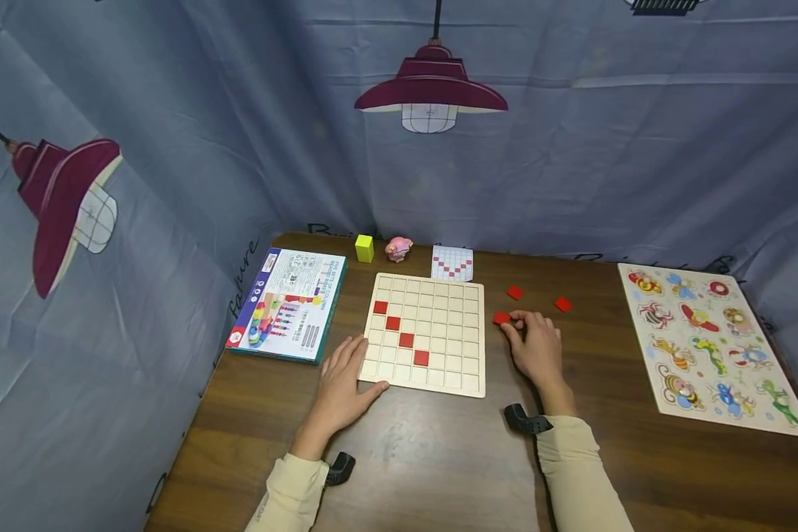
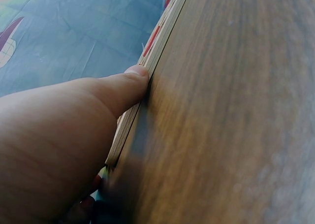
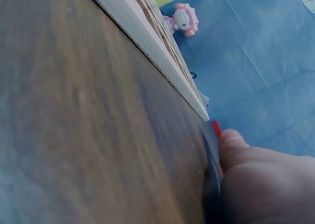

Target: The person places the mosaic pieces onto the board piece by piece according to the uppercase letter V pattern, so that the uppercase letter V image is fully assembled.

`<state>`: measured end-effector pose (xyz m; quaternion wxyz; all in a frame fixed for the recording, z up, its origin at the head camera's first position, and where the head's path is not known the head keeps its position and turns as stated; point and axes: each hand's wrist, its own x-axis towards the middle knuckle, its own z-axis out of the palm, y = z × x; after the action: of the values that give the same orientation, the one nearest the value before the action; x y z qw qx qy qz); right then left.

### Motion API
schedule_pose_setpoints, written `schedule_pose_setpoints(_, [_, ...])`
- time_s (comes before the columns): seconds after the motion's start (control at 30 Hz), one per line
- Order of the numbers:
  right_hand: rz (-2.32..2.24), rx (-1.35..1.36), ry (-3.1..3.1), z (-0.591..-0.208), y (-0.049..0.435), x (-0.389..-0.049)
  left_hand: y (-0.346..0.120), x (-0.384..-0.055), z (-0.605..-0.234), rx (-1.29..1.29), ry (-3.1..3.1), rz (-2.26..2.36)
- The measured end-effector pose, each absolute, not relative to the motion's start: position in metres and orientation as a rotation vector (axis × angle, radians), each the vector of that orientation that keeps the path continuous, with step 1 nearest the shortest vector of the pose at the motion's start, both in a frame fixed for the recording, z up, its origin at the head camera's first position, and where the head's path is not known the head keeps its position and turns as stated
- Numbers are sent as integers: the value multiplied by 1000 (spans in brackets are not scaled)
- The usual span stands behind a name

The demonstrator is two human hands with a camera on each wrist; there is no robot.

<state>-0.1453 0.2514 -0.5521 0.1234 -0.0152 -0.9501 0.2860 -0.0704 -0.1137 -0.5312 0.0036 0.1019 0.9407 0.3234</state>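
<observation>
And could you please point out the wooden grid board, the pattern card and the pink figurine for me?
Wooden grid board (image 1: pixel 429 331), head view: bare cell near its middle.
Pattern card (image 1: pixel 452 264), head view: middle of its printed face.
Pink figurine (image 1: pixel 397 250), head view: middle of its body.

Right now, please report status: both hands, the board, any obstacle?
Left fingers touching board. Right fingers on red tile. Nothing visible between tile and board.

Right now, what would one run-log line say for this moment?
left hand: touching pale wooden grid board | right hand: touching loose red square tile | board: four red square tiles, diagonal | brown wooden table: two more red tiles
</observation>
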Motion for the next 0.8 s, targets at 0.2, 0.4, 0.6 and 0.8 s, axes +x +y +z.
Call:
schedule_pose_setpoints(0.2, [920,-1,-2680,-550,250,-141,-113,-70,-532,326,2949,1022])
schedule_pose_setpoints(0.4, [984,10,-2615,-549,247,-136,-113,-72,-534,346,2960,1019])
schedule_pose_setpoints(0.6, [1016,25,-2583,-548,238,-130,-114,-71,-535,335,2955,1015])
schedule_pose_setpoints(0.8, [1025,90,-2599,-548,227,-122,-114,-70,-535,343,2964,1015])
